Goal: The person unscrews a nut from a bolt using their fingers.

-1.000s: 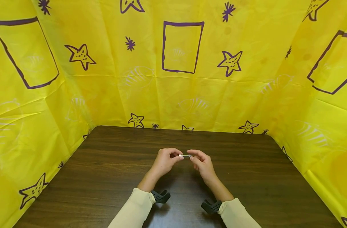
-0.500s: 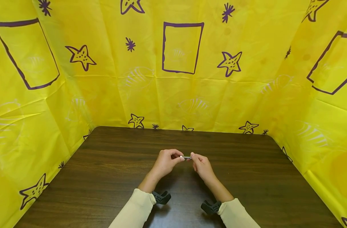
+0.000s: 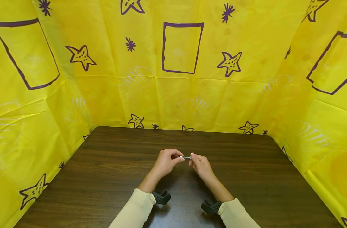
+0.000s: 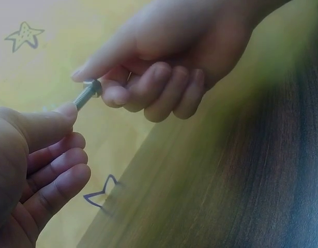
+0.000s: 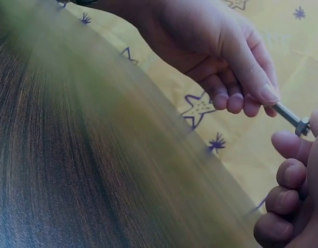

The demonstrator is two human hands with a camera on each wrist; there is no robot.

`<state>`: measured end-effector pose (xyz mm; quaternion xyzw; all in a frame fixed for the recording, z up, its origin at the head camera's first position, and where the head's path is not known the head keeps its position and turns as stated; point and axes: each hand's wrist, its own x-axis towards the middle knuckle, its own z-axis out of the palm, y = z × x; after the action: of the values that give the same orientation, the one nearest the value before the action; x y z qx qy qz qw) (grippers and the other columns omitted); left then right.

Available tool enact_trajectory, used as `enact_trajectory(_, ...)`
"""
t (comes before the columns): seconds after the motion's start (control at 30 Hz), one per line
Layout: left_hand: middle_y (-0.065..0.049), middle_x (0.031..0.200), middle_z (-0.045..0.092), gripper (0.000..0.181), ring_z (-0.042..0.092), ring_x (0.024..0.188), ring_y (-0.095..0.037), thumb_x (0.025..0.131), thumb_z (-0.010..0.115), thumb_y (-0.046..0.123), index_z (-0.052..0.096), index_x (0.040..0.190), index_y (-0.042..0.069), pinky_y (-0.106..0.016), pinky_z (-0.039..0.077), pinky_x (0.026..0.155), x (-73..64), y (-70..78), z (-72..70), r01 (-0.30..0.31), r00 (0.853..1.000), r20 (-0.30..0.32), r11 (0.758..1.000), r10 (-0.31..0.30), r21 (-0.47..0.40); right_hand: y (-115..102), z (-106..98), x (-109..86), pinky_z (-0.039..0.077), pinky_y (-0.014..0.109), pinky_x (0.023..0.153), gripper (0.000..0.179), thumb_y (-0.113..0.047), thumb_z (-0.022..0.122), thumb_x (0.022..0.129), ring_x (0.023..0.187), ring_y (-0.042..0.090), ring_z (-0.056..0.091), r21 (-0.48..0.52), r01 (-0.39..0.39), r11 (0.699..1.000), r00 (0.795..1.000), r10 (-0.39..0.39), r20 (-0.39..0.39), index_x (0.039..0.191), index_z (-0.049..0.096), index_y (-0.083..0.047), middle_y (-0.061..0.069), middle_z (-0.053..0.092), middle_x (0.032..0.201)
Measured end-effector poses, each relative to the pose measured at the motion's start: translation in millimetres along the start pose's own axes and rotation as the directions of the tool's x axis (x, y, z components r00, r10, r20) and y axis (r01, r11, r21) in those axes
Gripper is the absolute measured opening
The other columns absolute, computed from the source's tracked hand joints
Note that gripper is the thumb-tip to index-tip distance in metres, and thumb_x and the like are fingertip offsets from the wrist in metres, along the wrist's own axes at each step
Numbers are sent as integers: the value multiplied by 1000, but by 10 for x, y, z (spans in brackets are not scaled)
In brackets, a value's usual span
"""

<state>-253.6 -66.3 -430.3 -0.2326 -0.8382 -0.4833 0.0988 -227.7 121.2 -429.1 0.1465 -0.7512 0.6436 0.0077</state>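
Note:
A small metal bolt [image 3: 186, 157] is held level above the table, between both hands. My left hand [image 3: 163, 162] pinches one end of it between thumb and fingers, which cover that end. A nut [image 5: 302, 126] sits near the bolt's other end, and threads [image 4: 85, 96] show between it and the left fingertips. My right hand [image 3: 202, 167] pinches the nut between thumb and index finger. In the left wrist view, the other fingers [image 4: 187, 101] of the right hand curl beneath.
A dark wood-grain table [image 3: 110, 177] lies under the hands. Yellow cloth [image 3: 145, 95] with purple starfish drawings hangs around its back and sides. Each wrist wears a black strap with a camera mount, such as the left mount [image 3: 162, 197].
The right thumb and index finger have rolled over the nut, from stretched forward to drawn together at the bolt's end. The left hand stays nearly still on the bolt.

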Motion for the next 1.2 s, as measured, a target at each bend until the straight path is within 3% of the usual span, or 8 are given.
enact_trajectory(0.27, 5, 79, 69, 7, 57, 66, -8, 85, 76, 14, 74, 90, 9, -26, 48, 59, 2, -23, -2, -12, 1000, -6, 1000, 12, 6, -20, 0, -5, 30, 20, 46, 40, -15, 45, 105, 44, 4, 35, -2, -12, 1000, 1000, 12, 3, 86, 59, 18, 2, 42, 53)
enact_trajectory(0.53, 6, 78, 68, 13, 58, 65, -8, 86, 76, 17, 74, 92, 6, -26, 49, 58, 6, -27, -18, -12, 1000, -4, 1000, 12, 7, -48, 19, -8, 29, 20, 44, 29, -9, 49, 102, 44, 5, 36, 58, -2, 998, 1000, 4, -24, 91, 59, 16, 5, 42, 54)
enact_trajectory(0.7, 5, 77, 68, 13, 57, 64, -8, 85, 76, 15, 74, 92, 4, -26, 48, 56, 7, -23, -24, -14, 1000, -13, 1000, 14, 2, -25, 24, -11, 30, 20, 44, 19, -5, 52, 100, 46, 8, 37, 93, 28, 995, 999, -25, -41, 93, 61, 9, 5, 44, 56)
enact_trajectory(0.9, 6, 76, 67, 9, 55, 64, -8, 84, 77, 15, 74, 91, 9, -25, 48, 56, 0, -30, -26, -11, 1000, -16, 1000, 11, 0, -4, 25, -29, 32, 20, 47, 20, -1, 53, 98, 50, 10, 40, 118, 61, 991, 998, -57, -40, 104, 57, 18, 6, 45, 58)
enact_trajectory(1.2, 6, 77, 67, 9, 56, 65, -9, 86, 75, 16, 74, 92, 10, -26, 48, 58, -11, -11, -42, 5, 1000, -1, 1000, -5, -8, 197, 6, 47, 33, 20, 46, 18, 4, 55, 96, 50, 9, 40, 166, 131, 977, 991, -126, -41, 109, 58, 16, 9, 44, 58)
